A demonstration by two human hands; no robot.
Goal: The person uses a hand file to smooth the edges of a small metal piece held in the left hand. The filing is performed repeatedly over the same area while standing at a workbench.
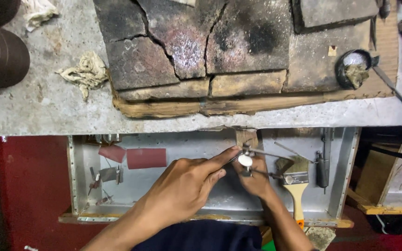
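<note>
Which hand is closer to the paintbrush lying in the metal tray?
The right hand. It sits just left of the paintbrush, almost touching its bristle end. The left hand is farther left, beyond the right hand.

A grey concrete surface (47, 107) carries cracked, scorched bricks (187, 42); below it hangs a metal tray (77, 186), beside a red floor (29, 186).

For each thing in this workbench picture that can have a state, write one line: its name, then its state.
Left hand: closed on a thin metal tool.
Right hand: pinching a small white oval piece.
Dark fire bricks: cracked, scorched.
Wooden-handled flat paintbrush: lying in the metal tray.
Small round black dish: open, wad inside.
</note>
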